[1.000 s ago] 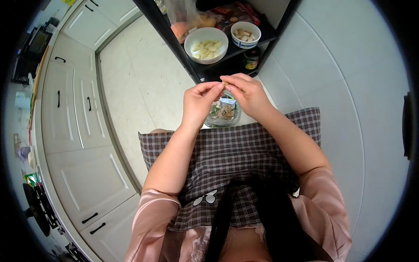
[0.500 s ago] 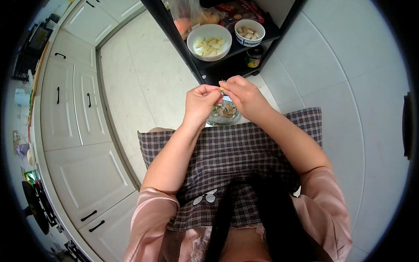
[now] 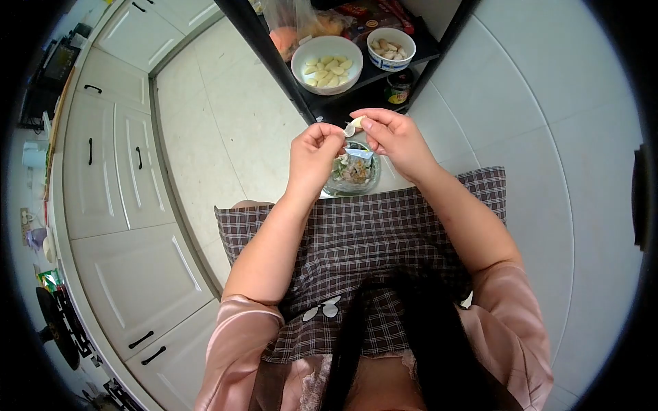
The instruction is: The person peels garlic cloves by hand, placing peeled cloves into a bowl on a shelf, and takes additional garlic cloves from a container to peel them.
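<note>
Between the thumb and fingers of my right hand [image 3: 397,142] is a pale garlic clove [image 3: 358,122]. A strip of whitish garlic skin [image 3: 349,131] hangs off the clove's left end, and my left hand [image 3: 314,156] pinches that strip. Both hands are closed and close together. Just below them stands a clear glass bowl [image 3: 376,179] holding peel scraps and bits of green, with a blue-and-white wrapper piece [image 3: 358,154] on top. Farther off, a white bowl [image 3: 299,77] contains several peeled cloves [image 3: 329,70], and a smaller patterned bowl [image 3: 391,65] contains unpeeled-looking cloves [image 3: 388,49].
Both garlic bowls stand on a black shelf unit [image 3: 356,80], beside a plastic bag [image 3: 291,20] of produce. A dark jar [image 3: 397,89] sits on the level below. White cabinets [image 3: 137,288] line the left, a tiled wall [image 3: 528,89] the right. A checked apron [image 3: 370,236] covers my lap.
My right hand has shifted right and turned, bringing the clove and its loosened skin into view. The hands are slightly farther apart, and the wrapper piece in the glass bowl now shows.
</note>
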Available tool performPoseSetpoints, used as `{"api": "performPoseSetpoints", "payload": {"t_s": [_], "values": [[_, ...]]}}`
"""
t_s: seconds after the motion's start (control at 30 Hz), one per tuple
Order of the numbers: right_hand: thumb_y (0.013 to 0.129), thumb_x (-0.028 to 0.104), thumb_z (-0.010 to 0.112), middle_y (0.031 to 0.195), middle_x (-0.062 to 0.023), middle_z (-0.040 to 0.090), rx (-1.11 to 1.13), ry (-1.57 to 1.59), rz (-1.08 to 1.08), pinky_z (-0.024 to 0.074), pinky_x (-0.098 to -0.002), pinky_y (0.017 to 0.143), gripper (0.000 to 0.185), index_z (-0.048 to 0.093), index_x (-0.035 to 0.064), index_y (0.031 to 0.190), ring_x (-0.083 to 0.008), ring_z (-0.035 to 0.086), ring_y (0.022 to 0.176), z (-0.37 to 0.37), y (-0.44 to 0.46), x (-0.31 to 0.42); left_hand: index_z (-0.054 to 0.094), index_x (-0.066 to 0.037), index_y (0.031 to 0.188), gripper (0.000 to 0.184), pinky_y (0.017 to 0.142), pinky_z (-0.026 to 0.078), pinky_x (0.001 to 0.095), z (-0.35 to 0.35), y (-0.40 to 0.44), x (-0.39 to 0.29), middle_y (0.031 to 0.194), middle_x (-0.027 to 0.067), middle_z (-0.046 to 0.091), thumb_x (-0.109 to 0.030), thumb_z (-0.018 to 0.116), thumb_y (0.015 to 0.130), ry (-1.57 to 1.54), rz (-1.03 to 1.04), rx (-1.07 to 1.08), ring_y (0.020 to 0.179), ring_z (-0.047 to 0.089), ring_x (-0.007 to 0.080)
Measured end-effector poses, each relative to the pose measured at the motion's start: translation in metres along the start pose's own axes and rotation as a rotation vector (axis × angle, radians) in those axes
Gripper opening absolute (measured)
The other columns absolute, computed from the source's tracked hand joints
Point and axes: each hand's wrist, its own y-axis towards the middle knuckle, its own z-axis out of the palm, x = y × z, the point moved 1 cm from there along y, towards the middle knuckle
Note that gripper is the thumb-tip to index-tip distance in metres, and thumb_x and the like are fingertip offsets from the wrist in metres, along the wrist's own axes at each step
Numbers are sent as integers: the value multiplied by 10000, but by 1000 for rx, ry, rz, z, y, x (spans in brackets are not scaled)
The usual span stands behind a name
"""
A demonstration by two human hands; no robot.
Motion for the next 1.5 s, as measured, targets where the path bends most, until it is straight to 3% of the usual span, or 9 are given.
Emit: {"api": "performPoseSetpoints", "payload": {"t_s": [0.1, 0.17, 0.3, 0.37, 0.57, 0.8, 0.9, 1.17, 1.5], "values": [[884, 129, 552, 785, 5, 568, -38, -145, -88, 414, -185, 605, 252, 576, 3, 1101, -41, 490, 665, 8, -4, 1, 602, -27, 853, 70, 625, 432, 219, -3, 1, 2, 759, 28, 609, -86, 570, 832, 35, 36, -17, 678, 553, 94], [874, 90, 557, 826, -20, 596, -73, -378, -355, 454, -216, 666, 250, 551, 0, 1107, -82, 554, 739, 12, -4, -3, 605, -18, 875, 81, 642, 438, 217, -3, 2, 2, 772, 26, 610, -79, 584, 826, 74, 88, -35, 696, 558, 93], [853, 50, 571, 876, -59, 619, -36, -527, -325, 472, -243, 726, 271, 530, 0, 1116, -128, 595, 810, 10, -5, -5, 628, 3, 927, 141, 696, 459, 216, 4, -1, -5, 824, 29, 620, -57, 639, 800, 234, 344, -5, 738, 573, 89], [832, 61, 586, 839, -135, 633, -51, -594, -461, 486, -288, 653, 175, 551, -5, 990, -200, 627, 741, 13, -7, -2, 639, 10, 912, 142, 677, 470, 220, 1, -2, -5, 811, 43, 625, -52, 647, 785, 281, 333, -19, 709, 579, 96], [803, 36, 601, 839, -162, 633, -112, -702, -669, 502, -323, 643, 154, 606, -18, 947, -278, 632, 748, 15, -3, -1, 660, 12, 893, 127, 672, 484, 215, -4, -4, -6, 813, 58, 649, -68, 663, 794, 370, 286, -36, 725, 603, 96], [795, 37, 611, 862, -166, 638, -54, -724, -639, 506, -322, 640, 155, 624, -9, 942, -282, 635, 751, 14, -3, 0, 656, 14, 811, 75, 618, 473, 215, -5, -4, -2, 754, 61, 633, -48, 648, 770, 324, 289, -70, 658, 583, 92], [792, 31, 610, 861, -170, 638, -55, -686, -597, 503, -313, 642, 148, 626, -16, 931, -271, 637, 748, 16, -4, 1, 632, 22, 864, 88, 649, 474, 206, -6, -5, -4, 781, 48, 634, -48, 617, 812, 323, 209, -40, 702, 587, 85], [847, 52, 584, 874, -43, 633, -140, -241, -190, 470, -227, 685, 173, 604, 20, 1015, -94, 588, 798, 11, -3, 8, 602, 5, 883, 145, 663, 461, 228, -10, 1, 1, 786, 55, 622, -132, 566, 851, 70, 50, -79, 714, 590, 118], [837, 39, 597, 929, -63, 622, -22, -127, -275, 473, -237, 777, 219, 572, -8, 1050, -106, 588, 867, 9, 1, -4, 637, 13, 937, 198, 659, 477, 233, -2, -1, -1, 820, 66, 649, -163, 625, 848, -20, -51, 31, 709, 597, 113]]}}
